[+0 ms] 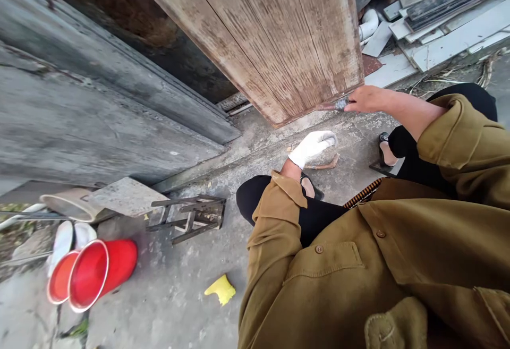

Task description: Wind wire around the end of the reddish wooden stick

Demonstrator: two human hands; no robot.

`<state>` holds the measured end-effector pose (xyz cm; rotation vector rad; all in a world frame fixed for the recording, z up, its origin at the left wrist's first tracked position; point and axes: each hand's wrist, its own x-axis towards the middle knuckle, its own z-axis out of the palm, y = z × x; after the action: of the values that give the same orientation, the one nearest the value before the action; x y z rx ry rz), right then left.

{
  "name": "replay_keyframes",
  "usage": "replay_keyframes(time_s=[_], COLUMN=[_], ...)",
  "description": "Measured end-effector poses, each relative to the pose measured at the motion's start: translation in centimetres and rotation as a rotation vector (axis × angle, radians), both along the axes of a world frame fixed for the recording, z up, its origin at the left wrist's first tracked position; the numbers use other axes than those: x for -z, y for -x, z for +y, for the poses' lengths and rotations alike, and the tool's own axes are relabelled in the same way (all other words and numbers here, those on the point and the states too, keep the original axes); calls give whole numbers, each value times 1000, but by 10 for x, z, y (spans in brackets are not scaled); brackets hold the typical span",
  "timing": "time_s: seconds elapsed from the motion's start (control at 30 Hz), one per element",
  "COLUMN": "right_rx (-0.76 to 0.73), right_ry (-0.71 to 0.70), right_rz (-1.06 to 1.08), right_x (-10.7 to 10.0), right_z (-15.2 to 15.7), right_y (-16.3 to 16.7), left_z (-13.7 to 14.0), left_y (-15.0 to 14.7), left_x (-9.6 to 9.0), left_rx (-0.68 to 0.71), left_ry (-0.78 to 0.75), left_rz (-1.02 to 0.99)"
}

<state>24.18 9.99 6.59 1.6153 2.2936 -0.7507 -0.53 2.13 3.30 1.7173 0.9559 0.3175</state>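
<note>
My bare right hand (368, 99) is closed around a short tool (337, 105) with a grey, wire-like binding at its neck. The tool's flat reddish-brown end lies along the lower edge of a weathered plank door panel (279, 46). My left hand (314, 146), in a white glove, hangs by my knee with its fingers curled together; nothing shows in it, though its palm is hidden. On the concrete just beyond that glove is a bent brown stick-like thing (329, 164), partly covered by the hand.
A small wooden stool (195, 216) lies on its side to the left. Past it are red buckets (119, 264), tipped over, and a yellow scrap (221, 289). Grey boards (99, 120) lean at left; tiles and planks (458, 35) are stacked at upper right, near a white pipe (370, 24).
</note>
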Motion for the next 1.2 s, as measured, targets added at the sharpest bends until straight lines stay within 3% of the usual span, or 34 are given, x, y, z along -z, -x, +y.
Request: replay_keyframes(time_s=[0.13, 0.27, 0.37, 0.5, 0.6, 0.7, 0.77, 0.8, 0.87, 0.93, 1.0, 1.1, 1.2], right_rx=[-151, -219, -343, -478, -335, -6, 221, 295, 307, 163, -42, -292, -443], right_ry=[68, 180, 393, 714, 598, 456, 351, 277, 123, 10, -2, 235, 594], right_rz=[-140, -132, -61, 249, 641, 1153, 1248, 1164, 789, 361, 89, -2, 127], right_x=[11, 13, 13, -3, -21, -32, -34, -32, -25, -15, -4, 7, 6], right_z=[-8, -14, -21, -33, -37, -40, -41, -42, -41, -39, -39, -42, -48], right_y=[14, 16, 18, 17, 7, -4, -6, -6, -3, 1, 5, 6, -2], left_z=[2, 7, 10, 14, 12, 3, -8, -15, -26, -34, -38, -36, -32], left_y=[5, 15, 17, 13, 10, 9, 4, 1, -5, -10, -10, -3, 5], left_x=[2, 8, 11, 11, 11, 9, 7, 5, 3, 2, 3, 6, 11], left_rx=[-18, -72, -93, -134, -217, -243, -189, -151, -83, -68, -98, -150, -183], left_ry=[-66, -105, -160, -148, -88, -75, -101, -116, -141, -184, -223, -239, -200], left_rz=[27, -4, -11, -44, -78, -88, -75, -68, -39, 37, 108, 126, 59])
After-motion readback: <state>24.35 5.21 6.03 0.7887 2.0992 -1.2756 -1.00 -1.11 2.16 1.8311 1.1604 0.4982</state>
